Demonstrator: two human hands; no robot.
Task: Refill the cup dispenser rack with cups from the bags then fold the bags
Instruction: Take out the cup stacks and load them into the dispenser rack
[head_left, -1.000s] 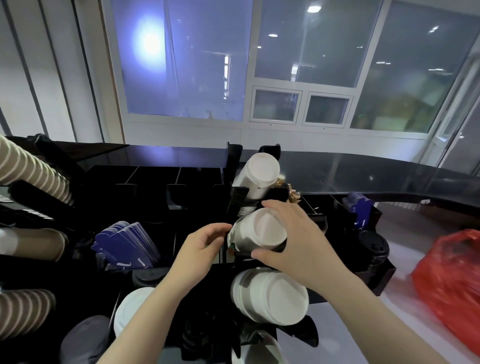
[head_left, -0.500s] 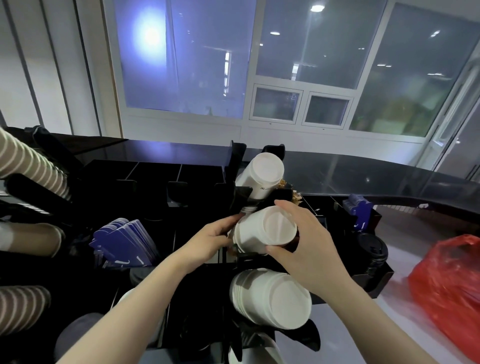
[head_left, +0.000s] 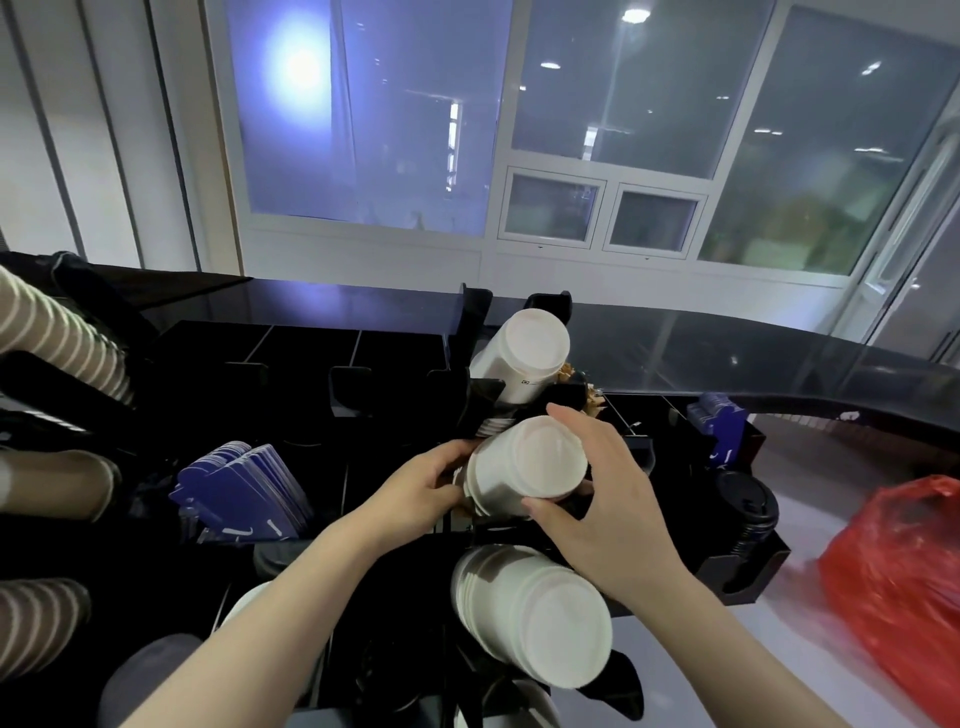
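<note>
A black cup dispenser rack (head_left: 467, 332) stands before me with white paper cup stacks lying in its slots. The middle stack (head_left: 524, 465) points its base at me. My right hand (head_left: 597, 499) curls round its front end from the right, thumb below and fingers above. My left hand (head_left: 415, 493) grips the stack's left side near the rims. An upper stack (head_left: 524, 356) and a wider lower stack (head_left: 540, 618) sit in the slots behind and in front. A red plastic bag (head_left: 904, 582) lies at the right.
Brown striped cup stacks (head_left: 57, 332) fill the rack's left side. Blue cup sleeves (head_left: 244, 493) stand in a compartment at left; more blue sleeves (head_left: 719, 421) and black lids (head_left: 745, 501) sit at right. A dark glossy counter (head_left: 727, 348) runs behind, with windows beyond.
My left hand moved right from beside the middle stack and took hold of its left side. The right hand stayed on the stack's end, and the stack tilted slightly toward me.
</note>
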